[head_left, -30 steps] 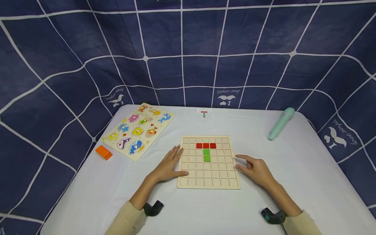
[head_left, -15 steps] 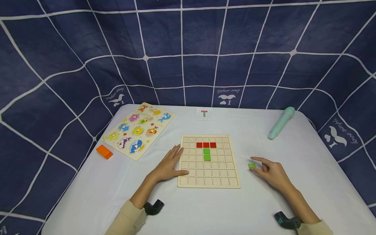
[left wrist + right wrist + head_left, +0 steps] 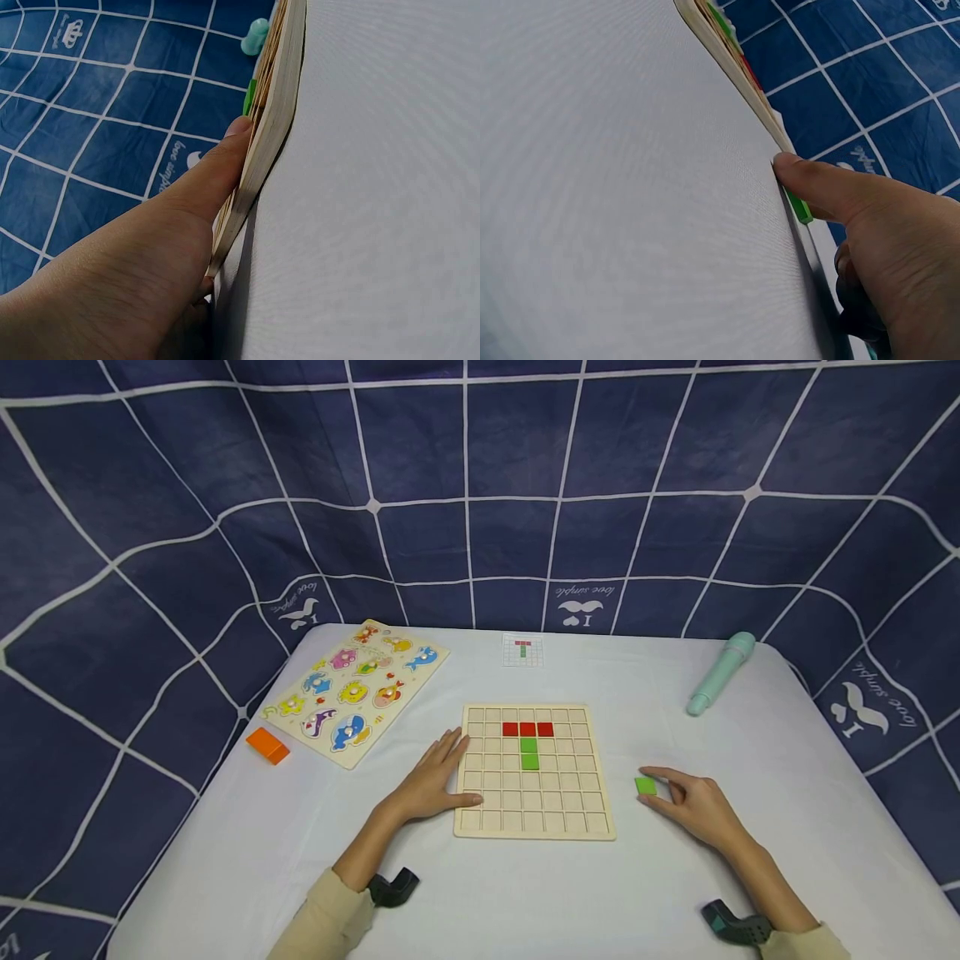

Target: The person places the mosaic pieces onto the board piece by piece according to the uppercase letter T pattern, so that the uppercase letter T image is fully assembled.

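A square wooden grid board (image 3: pixel 562 802) lies on the table, with a row of red tiles (image 3: pixel 528 729) and two green tiles (image 3: pixel 529 753) below it forming a T. My left hand (image 3: pixel 426 785) rests along the board's left edge, fingers straight, the thumb lying over its surface. To the right of the board, a loose green tile (image 3: pixel 646 786) lies between the index finger and thumb of my right hand (image 3: pixel 696 806), which pinches it at its far and near edges. In the right wrist view that green tile (image 3: pixel 800 208) shows behind the thumb, close to the tabletop.
A small card (image 3: pixel 522 651) with a printed T pattern lies behind the board. An animal peg puzzle (image 3: pixel 356 693) is at the back left, with an orange block (image 3: pixel 267 746) beside it. A mint-green microphone-shaped object (image 3: pixel 722 673) lies at the back right.
My right hand has moved right from the board's edge to the loose green tile, and its finger and thumb have come together on it. The left hand stays on the board.
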Available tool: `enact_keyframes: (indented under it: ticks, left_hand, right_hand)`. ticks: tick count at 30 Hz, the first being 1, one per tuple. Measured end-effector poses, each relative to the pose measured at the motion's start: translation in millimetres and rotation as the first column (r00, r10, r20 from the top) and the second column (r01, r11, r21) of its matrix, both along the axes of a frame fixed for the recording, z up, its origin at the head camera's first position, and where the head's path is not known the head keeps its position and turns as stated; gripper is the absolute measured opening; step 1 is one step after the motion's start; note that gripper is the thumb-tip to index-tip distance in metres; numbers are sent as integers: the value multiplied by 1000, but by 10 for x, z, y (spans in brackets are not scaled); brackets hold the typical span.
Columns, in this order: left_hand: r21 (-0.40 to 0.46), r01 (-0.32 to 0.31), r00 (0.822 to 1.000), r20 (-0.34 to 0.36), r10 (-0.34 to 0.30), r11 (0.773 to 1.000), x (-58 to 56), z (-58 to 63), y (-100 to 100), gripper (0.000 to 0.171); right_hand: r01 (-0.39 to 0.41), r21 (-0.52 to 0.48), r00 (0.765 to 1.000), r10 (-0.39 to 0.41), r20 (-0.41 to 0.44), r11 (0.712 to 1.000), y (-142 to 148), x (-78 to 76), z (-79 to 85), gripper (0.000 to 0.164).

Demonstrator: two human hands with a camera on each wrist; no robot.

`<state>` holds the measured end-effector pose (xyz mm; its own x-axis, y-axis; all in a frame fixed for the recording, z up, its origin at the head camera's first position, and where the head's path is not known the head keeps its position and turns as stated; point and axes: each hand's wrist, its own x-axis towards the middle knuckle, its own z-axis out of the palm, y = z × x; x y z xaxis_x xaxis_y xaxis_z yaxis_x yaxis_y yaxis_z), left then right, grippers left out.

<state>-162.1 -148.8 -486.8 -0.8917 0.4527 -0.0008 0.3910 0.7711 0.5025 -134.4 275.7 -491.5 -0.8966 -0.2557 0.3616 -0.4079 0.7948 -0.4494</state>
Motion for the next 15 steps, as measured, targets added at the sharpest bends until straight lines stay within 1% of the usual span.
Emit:
enact_keyframes:
  ticks: [8,15]
  left_hand:
    - [-3,-2,1000,-6,2,1000,-10,-15,5,105]
    - [-3,-5,1000,8,5,1000,-7,-7,5,105]
  right_hand:
    - [19,10,1000,-19,-14,1000,33,23,-5,32]
    - [31,10,999,-31,-26,999,55,49,0,28]
